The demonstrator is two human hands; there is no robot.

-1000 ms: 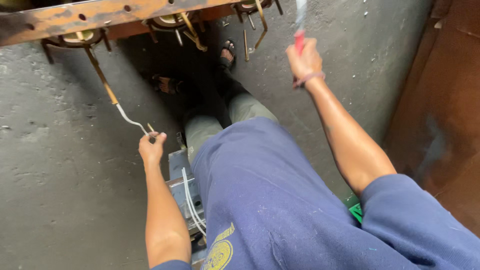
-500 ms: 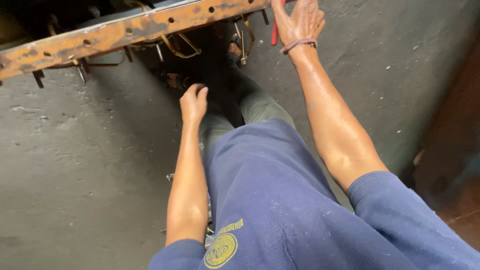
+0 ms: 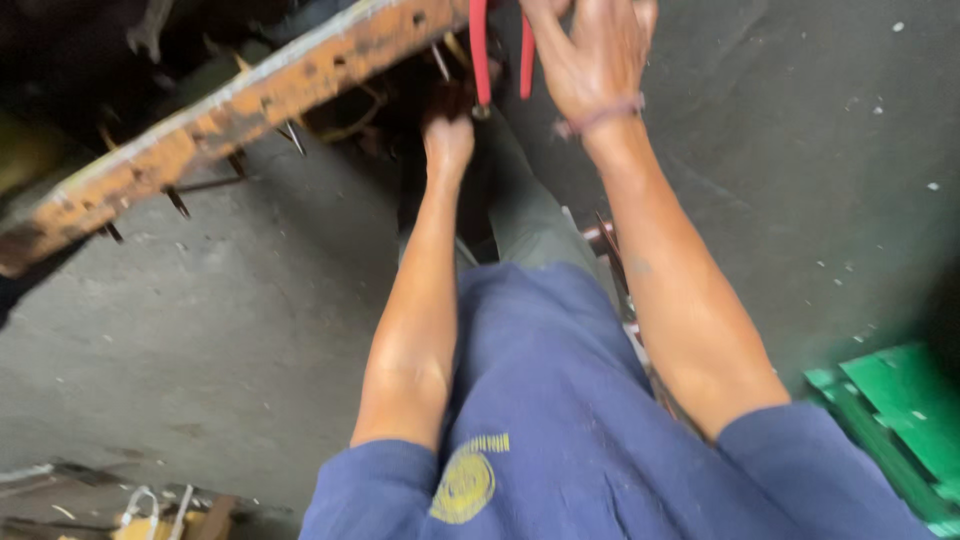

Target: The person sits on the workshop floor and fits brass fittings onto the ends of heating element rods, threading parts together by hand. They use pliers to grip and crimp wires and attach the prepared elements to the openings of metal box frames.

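Concrete floor (image 3: 200, 330) below; right hand (image 3: 590, 60) grips red-handled pliers (image 3: 480, 50), left hand (image 3: 448, 140) unclear.

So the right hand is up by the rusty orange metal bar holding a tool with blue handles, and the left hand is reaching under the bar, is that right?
Not quite: the handles are red, not blue. The head view shows the right hand on a red-handled plier-like tool beside the rusty orange metal bar, with the left hand reaching under the bar.

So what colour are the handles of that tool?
Red handles, by the right hand, head view.
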